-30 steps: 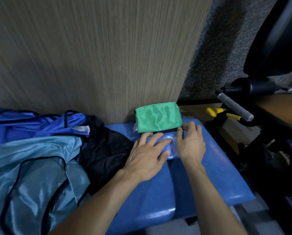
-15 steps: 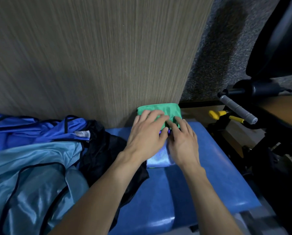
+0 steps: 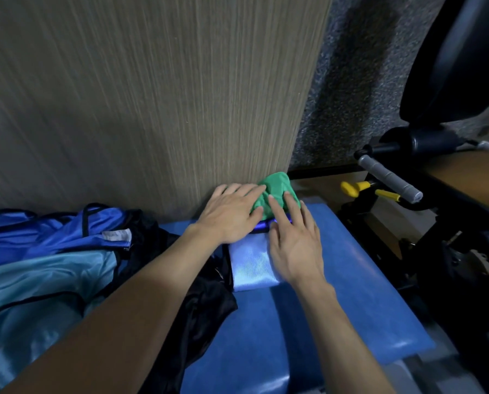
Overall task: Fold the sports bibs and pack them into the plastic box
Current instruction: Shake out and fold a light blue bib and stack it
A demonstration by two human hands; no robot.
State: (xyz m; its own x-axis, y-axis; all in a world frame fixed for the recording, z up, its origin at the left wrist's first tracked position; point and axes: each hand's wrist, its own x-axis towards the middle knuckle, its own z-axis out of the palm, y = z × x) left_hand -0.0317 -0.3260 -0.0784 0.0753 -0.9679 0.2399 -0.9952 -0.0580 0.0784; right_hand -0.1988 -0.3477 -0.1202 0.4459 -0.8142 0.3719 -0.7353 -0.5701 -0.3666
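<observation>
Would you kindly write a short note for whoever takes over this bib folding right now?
Left hand: flat, fingers straight, pressing the green bib at the wall.
Right hand: flat, fingertips on the green bib, palm over the folded pale blue bib.
Done: green and pale blue bibs look folded.
Left: the loose pile of blue, teal and black bibs on the bench is unfolded. No plastic box is in view, so nothing is visibly packed.

1. Two bare forearms, reaching in from the near edge.
2. Left hand (image 3: 231,216) bare: no glove, ring or watch.
3. Right hand (image 3: 295,245) likewise bare, wrist unadorned.
4. No sleeve in view on either arm.
5. Short, plain fingernails.
</observation>
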